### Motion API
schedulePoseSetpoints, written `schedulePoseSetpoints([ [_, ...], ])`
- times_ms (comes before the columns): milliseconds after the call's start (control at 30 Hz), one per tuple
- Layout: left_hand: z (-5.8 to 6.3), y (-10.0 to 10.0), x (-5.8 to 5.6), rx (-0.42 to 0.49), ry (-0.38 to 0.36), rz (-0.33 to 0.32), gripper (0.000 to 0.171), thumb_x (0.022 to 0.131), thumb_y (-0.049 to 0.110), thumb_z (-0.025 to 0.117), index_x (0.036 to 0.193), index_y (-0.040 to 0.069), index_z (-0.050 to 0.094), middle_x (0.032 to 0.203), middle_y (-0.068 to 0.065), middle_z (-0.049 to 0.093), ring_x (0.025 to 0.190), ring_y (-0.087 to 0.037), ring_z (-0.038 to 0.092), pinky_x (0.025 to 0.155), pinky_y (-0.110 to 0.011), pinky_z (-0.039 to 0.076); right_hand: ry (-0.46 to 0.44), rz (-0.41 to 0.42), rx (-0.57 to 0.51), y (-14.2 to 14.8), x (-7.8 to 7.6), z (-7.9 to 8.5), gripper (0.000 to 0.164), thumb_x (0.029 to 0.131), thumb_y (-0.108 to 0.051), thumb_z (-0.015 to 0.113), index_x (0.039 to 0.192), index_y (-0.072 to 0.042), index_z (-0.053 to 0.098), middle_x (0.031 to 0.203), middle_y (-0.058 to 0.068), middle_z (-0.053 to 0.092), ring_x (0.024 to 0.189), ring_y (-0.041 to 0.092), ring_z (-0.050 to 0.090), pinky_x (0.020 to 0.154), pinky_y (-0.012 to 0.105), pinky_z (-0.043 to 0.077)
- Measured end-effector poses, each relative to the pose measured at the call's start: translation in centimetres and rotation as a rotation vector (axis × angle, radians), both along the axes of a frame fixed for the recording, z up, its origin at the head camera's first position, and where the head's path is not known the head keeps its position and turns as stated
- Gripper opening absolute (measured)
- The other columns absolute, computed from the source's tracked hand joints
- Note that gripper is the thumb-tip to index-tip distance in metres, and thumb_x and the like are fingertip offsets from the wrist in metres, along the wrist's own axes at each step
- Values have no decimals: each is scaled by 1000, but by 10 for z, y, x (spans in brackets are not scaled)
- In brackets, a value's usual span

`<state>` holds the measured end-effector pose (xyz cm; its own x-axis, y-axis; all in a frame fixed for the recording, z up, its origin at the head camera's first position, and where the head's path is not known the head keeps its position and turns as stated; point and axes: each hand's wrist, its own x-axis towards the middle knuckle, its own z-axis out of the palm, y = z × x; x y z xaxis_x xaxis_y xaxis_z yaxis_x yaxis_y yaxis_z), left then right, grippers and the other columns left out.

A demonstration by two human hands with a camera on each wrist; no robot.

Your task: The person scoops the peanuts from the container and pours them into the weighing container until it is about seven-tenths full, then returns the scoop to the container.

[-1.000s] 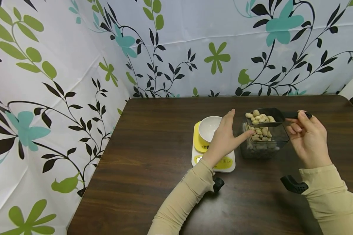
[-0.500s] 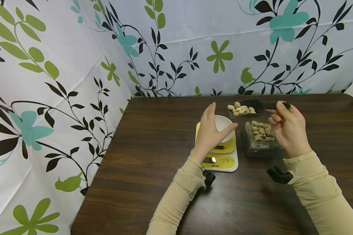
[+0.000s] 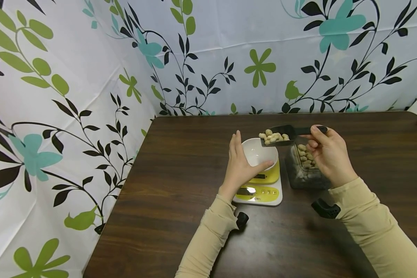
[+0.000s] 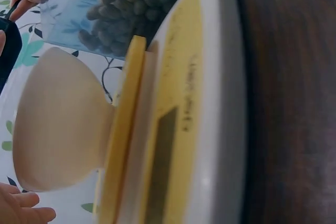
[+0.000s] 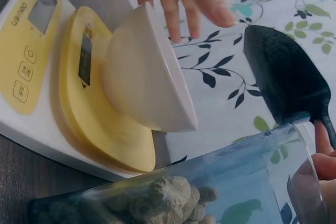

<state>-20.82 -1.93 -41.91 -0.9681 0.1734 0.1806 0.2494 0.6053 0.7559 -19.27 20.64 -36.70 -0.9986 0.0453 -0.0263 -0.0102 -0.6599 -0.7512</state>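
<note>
My right hand (image 3: pixel 328 154) grips the handle of a black scoop (image 3: pixel 289 133) loaded with several unshelled peanuts (image 3: pixel 273 136). The scoop's front edge overlaps the right rim of a white bowl (image 3: pixel 255 152) in the head view; the right wrist view shows the scoop raised above the bowl's level. That bowl sits on a yellow and white kitchen scale (image 3: pixel 258 193). At the bowl's left side my left hand (image 3: pixel 239 166) is spread, thumb reaching across the front, holding nothing. In the right wrist view, the left fingers (image 5: pixel 172 19) are beyond the bowl's rim.
A clear square container (image 3: pixel 307 175) of peanuts stands right of the scale, partly under my right hand. All of it rests on a dark wooden table (image 3: pixel 166 185). A leaf-patterned curtain (image 3: pixel 208 58) hangs behind and to the left.
My right hand has carried the loaded scoop left from over the container to the bowl, then lowered it a little. My left hand has shifted left from the container's edge to the bowl's side.
</note>
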Motion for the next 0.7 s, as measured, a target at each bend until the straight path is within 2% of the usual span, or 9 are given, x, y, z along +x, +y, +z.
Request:
schedulePoseSetpoints([
  [233,-8,-3,2,19,-11,-14,125,65,55,78,148,35,-12,158,-4,2,142,-30,23,104,-53,37,-27,54,148,-1,-5,0,32,89,-16,60,108,-5,37,80,1,57,61,8,39,56,22,35],
  [433,-15,-6,5,26,-47,-41,125,63,54,80,149,34,-9,157,-3,7,140,-26,27,103,-49,40,-69,84,282,0,-4,-1,33,90,-23,59,108,-8,36,82,-3,52,63,8,38,56,21,35],
  [500,-17,-5,6,23,-60,-50,124,64,54,79,149,34,-8,157,-4,11,140,-26,28,103,-48,40,-75,82,300,0,-2,-2,33,90,-23,59,108,-9,36,81,-3,50,63,8,37,56,21,35],
  [700,-18,-4,5,9,-58,-35,122,66,54,78,149,33,-9,154,-8,18,137,-28,33,102,-49,42,-45,76,353,-2,-4,-3,29,91,-22,58,106,-8,37,80,-4,55,61,7,39,54,20,35],
])
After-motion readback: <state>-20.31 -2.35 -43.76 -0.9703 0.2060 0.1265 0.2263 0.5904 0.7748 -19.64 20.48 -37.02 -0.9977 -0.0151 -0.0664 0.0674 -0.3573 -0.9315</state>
